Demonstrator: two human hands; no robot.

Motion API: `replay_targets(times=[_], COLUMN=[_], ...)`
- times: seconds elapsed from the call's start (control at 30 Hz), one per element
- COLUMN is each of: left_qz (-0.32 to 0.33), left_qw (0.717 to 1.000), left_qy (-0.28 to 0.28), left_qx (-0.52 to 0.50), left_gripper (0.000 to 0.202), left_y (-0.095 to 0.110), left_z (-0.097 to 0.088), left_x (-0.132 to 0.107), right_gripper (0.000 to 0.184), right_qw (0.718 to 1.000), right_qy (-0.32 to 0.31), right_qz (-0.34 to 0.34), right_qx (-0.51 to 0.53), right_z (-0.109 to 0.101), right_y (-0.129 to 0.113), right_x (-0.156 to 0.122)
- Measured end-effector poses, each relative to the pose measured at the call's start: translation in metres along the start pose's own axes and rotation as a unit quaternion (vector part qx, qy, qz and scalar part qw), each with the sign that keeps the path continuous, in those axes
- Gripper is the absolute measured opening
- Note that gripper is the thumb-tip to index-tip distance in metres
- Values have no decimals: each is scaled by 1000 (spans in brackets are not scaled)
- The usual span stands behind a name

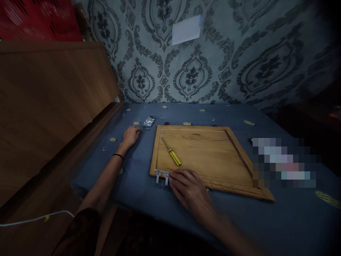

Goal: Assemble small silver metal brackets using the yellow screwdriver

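A wooden cabinet door panel (213, 156) lies flat on the blue patterned cloth (138, 185). On it rests a screwdriver with a yellow handle (172, 153). My right hand (188, 186) lies on the panel's near edge, fingers curled against a metal hinge (162, 175) fixed at the near left corner. My left hand (131, 136) reaches out to the left of the panel, its fingertips at a small pile of metal hinges (149, 122) on the cloth. I cannot make out whether it grips one.
A wooden board (48, 103) leans along the left side. Patterned wallpaper (191, 71) with a white paper note (186, 30) stands behind the table. A white cable (34, 218) runs on the floor at lower left. A blurred patch lies right of the panel.
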State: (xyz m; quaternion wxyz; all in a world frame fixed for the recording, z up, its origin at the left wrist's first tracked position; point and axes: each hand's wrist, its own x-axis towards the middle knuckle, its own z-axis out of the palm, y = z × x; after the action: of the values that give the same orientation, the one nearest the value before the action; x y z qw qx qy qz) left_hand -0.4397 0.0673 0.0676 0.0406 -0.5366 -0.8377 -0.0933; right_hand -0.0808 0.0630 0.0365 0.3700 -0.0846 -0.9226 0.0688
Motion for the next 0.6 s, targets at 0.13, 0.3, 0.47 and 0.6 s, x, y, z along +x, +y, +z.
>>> replay_targets(times=[0.13, 0.3, 0.47, 0.6], left_qz=[21, 36, 26, 3], left_qw=[1000, 998, 997, 995], left_qy=[-18, -45, -74, -97], left_qx=[-2, -1, -3, -11], left_gripper=[33, 35, 36, 37], left_y=[-1, 0, 1, -2], left_z=[-3, -6, -6, -5], left_x=[6, 16, 29, 38], right_gripper=[21, 21, 17, 13], right_qw=[1000, 1000, 1000, 1000], right_qy=[-1, 5, 7, 8], right_qz=[2, -1, -6, -2], right_qx=[2, 0, -4, -9], right_z=[2, 1, 1, 1], right_y=[0, 0, -1, -1], right_x=[0, 1, 2, 1])
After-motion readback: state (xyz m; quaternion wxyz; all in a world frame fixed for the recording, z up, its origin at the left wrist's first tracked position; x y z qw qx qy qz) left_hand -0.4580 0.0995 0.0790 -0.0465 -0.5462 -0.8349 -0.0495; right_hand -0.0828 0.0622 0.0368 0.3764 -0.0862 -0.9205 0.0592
